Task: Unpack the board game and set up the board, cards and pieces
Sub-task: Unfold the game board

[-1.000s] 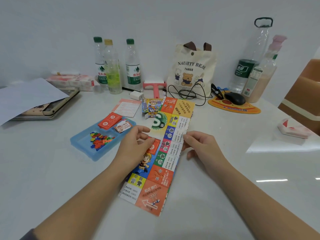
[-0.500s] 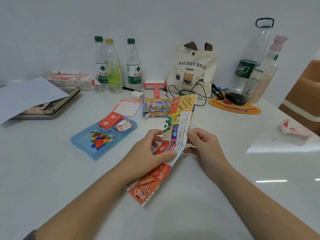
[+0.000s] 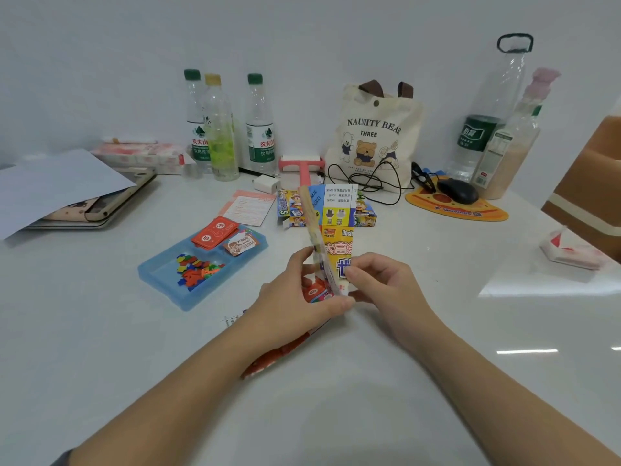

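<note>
The folded board (image 3: 331, 243), pinched by both the left hand (image 3: 299, 299) and right hand (image 3: 386, 280), could tear along a crease if pulled unevenly.

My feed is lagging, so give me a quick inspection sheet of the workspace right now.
Surface: white glossy table, glare at right.
Job's things: folded board raised on edge, partly opened; blue tray with coloured pieces and red cards; game box behind.
Clutter: three bottles, tote bag, mouse, laptop under paper.
Grippers: left hand and right hand both pinch the board.
Cables: black cable coiled by the bag.
Surroundings: plain wall.
</note>
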### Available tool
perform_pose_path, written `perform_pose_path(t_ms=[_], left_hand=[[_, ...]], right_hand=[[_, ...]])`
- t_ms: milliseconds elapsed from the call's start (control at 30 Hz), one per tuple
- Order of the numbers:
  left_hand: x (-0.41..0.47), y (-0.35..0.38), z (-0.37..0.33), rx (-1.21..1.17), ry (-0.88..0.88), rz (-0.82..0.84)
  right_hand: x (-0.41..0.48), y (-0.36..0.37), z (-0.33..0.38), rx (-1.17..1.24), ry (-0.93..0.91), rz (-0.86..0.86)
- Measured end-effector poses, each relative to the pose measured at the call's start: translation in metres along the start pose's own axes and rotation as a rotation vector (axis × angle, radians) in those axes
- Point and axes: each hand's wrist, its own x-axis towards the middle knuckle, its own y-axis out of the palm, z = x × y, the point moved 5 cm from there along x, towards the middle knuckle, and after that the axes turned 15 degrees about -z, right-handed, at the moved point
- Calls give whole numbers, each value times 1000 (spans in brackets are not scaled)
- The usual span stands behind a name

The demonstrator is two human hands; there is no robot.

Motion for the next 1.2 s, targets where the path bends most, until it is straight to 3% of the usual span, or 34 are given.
perform_pose_path(t_ms=[300, 500, 600, 733, 833, 933, 1200], left_hand=[[-1, -11, -7, -190, 27, -27], [6, -24, 7, -670, -357, -178], [4, -30, 14, -771, -479, -205], [8, -37, 17, -803, -484, -205], [9, -37, 16, -888, -462, -161], [10, -36, 15, -953, -474, -127], [7, -25, 2, -1226, -493, 25]], right_hand=[[3, -6, -2, -4, 34, -66], [10, -17, -7, 127, 136, -250], [10, -24, -8, 166, 180, -313], [12, -35, -10, 39, 156, -396], [16, -40, -3, -349, -135, -461], [14, -33, 0, -587, -296, -413], [6, -7, -6, -378, -60, -87]])
